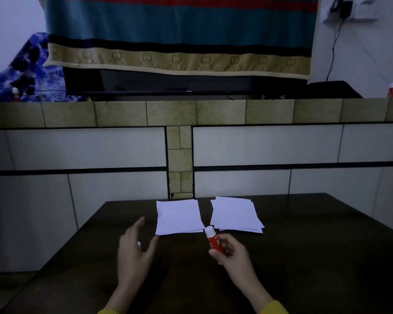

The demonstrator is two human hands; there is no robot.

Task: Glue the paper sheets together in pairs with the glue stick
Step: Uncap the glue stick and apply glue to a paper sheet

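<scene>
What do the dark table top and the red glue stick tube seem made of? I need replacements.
Dark brown table top: probably wood or a wood-look laminate, semi-matt with a dull sheen; the dim light hides any grain. Red glue stick tube with white end, held in the right hand: likely smooth moulded plastic, slightly glossy.

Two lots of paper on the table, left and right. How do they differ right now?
The left paper looks like a neat, squared-up lot with edges aligned, while the right stack is plainly several sheets, fanned so offset edges show at its near right corner. The left paper's near right corner lies close to the white tip of the glue stick held in the right hand; the right stack lies further right of it. Both are white, flat on the dark table, and untouched by either hand.
</scene>
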